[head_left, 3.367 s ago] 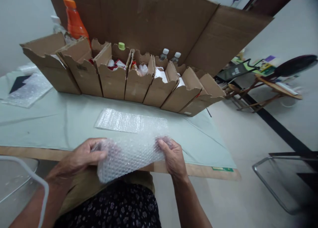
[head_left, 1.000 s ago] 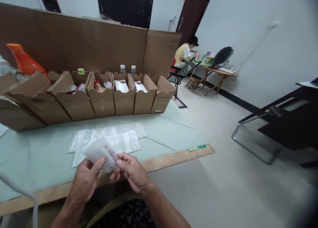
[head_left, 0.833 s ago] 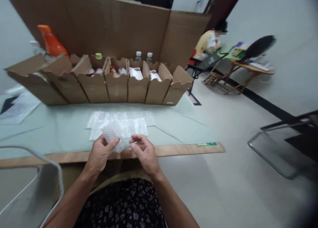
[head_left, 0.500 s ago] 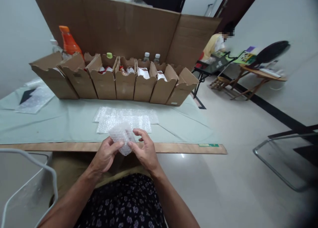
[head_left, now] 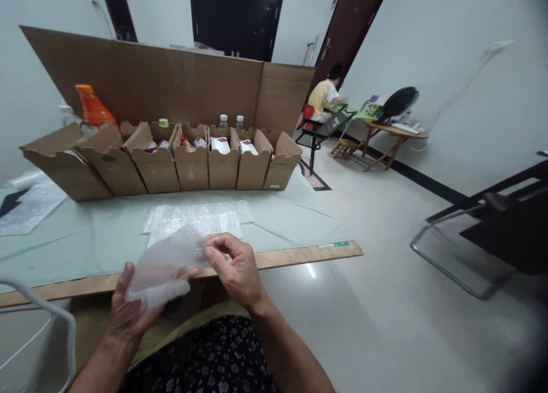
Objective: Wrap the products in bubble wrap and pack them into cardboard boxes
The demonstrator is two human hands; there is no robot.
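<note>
A clear bubble wrap sheet (head_left: 169, 259) is spread between my hands over the table's front edge, with a rolled or folded part along its lower side. My left hand (head_left: 128, 316) holds it from below and the left, thumb up along the side and other fingers partly hidden behind the plastic. At the upper right corner, my right hand (head_left: 237, 270) pinches the sheet between thumb and fingers. Whether anything lies inside the folded part, I cannot tell. Just beyond, flat bubble wrap pieces (head_left: 231, 224) lie overlapped on the pale green tablecloth (head_left: 291, 221).
Several cardboard bins (head_left: 194, 167) stand in a row, holding packets and bottles, including an orange bottle (head_left: 96, 107). Behind them rises a cardboard panel (head_left: 171, 79). More bubble wrap (head_left: 34, 207) lies at left. A person (head_left: 321, 99) sits by a far table; a metal-framed chair (head_left: 449, 273) stands right.
The bubble wrap was bunched small between both hands; now it is opened wider. My left hand has moved left and down beneath it. The view has shifted.
</note>
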